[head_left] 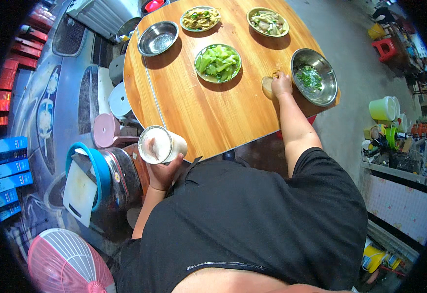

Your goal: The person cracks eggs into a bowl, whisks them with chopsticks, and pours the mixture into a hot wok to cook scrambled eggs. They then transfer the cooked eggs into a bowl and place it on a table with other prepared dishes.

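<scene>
My left hand (163, 173) is wrapped round a clear jar (178, 146) at the table's near left edge. White powder (157, 141) fills much of the jar, and its mouth is uncovered. On the right, my right hand (282, 85) is closed at the edge of a round tan lid (267, 88) on the table; the fingertips are small and partly hidden. Just beyond that hand stands a steel bowl (329, 73) with chopped green herbs (309, 78) and some white powder on them.
The round wooden table (213, 117) also bears a plate of light green vegetables (218, 63), two plates of cooked food (200, 19) and another steel bowl (157, 39). Left stand stools (107, 130), a blue basin (101, 171) with a cutting board (80, 193), and a pink fan (71, 261).
</scene>
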`<action>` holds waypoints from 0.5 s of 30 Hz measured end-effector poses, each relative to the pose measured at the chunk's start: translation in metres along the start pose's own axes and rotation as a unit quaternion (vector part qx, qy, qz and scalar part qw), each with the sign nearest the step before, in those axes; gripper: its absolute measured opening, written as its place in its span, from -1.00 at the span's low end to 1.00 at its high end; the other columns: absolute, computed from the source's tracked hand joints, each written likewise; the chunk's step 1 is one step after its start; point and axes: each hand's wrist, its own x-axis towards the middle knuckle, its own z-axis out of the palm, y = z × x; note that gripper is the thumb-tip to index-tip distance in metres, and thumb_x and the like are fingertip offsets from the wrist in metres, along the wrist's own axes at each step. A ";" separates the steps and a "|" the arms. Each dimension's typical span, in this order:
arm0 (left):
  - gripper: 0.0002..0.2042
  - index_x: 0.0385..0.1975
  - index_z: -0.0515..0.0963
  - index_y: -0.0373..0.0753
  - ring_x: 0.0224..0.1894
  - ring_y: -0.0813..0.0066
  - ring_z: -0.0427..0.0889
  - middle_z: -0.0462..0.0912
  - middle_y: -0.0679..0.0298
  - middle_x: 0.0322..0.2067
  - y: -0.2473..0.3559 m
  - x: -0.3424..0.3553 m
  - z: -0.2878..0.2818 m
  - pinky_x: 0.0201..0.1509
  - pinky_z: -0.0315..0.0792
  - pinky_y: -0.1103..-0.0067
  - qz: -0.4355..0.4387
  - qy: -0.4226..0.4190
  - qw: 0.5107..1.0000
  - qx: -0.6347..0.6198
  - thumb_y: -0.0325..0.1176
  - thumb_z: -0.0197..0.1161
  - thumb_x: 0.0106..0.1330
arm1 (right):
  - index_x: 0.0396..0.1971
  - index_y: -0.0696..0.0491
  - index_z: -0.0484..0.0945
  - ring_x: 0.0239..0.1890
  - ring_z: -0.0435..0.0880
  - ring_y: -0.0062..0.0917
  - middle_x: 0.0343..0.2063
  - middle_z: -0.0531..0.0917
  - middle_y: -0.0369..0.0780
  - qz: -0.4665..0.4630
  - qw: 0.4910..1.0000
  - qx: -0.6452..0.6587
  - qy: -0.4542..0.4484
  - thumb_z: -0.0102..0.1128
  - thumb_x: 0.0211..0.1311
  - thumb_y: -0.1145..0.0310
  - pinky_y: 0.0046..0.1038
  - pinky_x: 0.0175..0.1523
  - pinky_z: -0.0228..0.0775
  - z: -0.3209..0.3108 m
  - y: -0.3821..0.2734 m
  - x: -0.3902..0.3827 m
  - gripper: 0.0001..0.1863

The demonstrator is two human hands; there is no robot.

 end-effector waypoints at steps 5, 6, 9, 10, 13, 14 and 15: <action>-0.19 0.09 0.22 -0.40 0.05 0.24 0.37 0.36 0.08 -0.03 0.008 0.004 0.005 0.19 0.23 0.38 -0.042 0.027 0.996 -0.069 -0.08 0.49 -0.10 | -0.24 0.10 0.54 -0.16 0.60 -0.27 -0.25 0.59 -0.10 -0.069 0.986 0.145 0.050 0.10 0.14 0.35 -0.29 -0.05 0.43 0.010 0.008 0.000 -0.78; -0.19 0.09 0.22 -0.40 0.05 0.24 0.37 0.37 0.08 -0.03 0.010 0.006 0.006 0.19 0.23 0.38 -0.035 0.028 0.997 -0.064 -0.09 0.49 -0.10 | -0.26 0.10 0.54 -0.23 0.62 -0.31 -0.31 0.61 -0.12 -0.068 0.976 0.202 0.050 0.12 0.12 0.38 -0.33 -0.10 0.45 0.009 0.006 -0.004 -0.80; -0.19 0.10 0.22 -0.40 0.08 0.22 0.39 0.37 0.03 0.01 0.011 0.009 0.007 0.19 0.26 0.39 -0.004 0.021 1.000 -0.015 -0.10 0.48 -0.09 | -0.30 0.11 0.53 -0.44 0.58 -0.54 -0.47 0.62 -0.24 -0.091 0.915 0.390 0.041 0.18 0.07 0.49 -0.50 -0.24 0.45 -0.003 -0.009 -0.027 -0.84; -0.19 0.10 0.22 -0.39 0.07 0.19 0.41 0.39 0.00 0.00 0.010 0.010 0.009 0.18 0.28 0.38 -0.018 0.003 0.999 -0.028 -0.09 0.48 -0.09 | -0.31 0.12 0.53 -0.44 0.57 -0.57 -0.47 0.62 -0.25 -0.097 0.900 0.424 0.020 0.17 0.07 0.49 -0.51 -0.25 0.44 -0.011 -0.016 -0.039 -0.85; -0.19 0.07 0.23 -0.38 -0.05 0.10 0.53 0.47 -0.05 -0.08 0.005 0.011 0.015 0.07 0.39 0.37 0.069 -0.003 0.991 0.113 -0.06 0.48 -0.11 | -0.35 0.11 0.53 -0.45 0.54 -0.61 -0.48 0.58 -0.26 -0.188 0.887 0.422 0.005 0.15 0.06 0.54 -0.56 -0.30 0.42 -0.035 -0.038 -0.082 -0.88; -0.18 0.07 0.23 -0.39 -0.05 0.08 0.53 0.47 -0.06 -0.08 0.004 0.011 0.019 0.05 0.40 0.37 0.030 -0.024 0.997 0.061 -0.05 0.48 -0.12 | -0.37 0.11 0.53 -0.45 0.54 -0.60 -0.48 0.57 -0.26 -0.234 0.881 0.411 0.007 0.16 0.04 0.55 -0.55 -0.31 0.41 -0.040 -0.046 -0.098 -0.88; -0.18 0.07 0.24 -0.39 -0.06 0.06 0.54 0.47 -0.07 -0.08 0.003 0.010 0.024 0.03 0.42 0.37 -0.009 -0.039 0.999 0.013 -0.04 0.49 -0.13 | -0.38 0.11 0.54 -0.45 0.54 -0.58 -0.49 0.56 -0.25 -0.281 0.873 0.398 0.012 0.16 0.02 0.57 -0.53 -0.33 0.41 -0.043 -0.053 -0.115 -0.88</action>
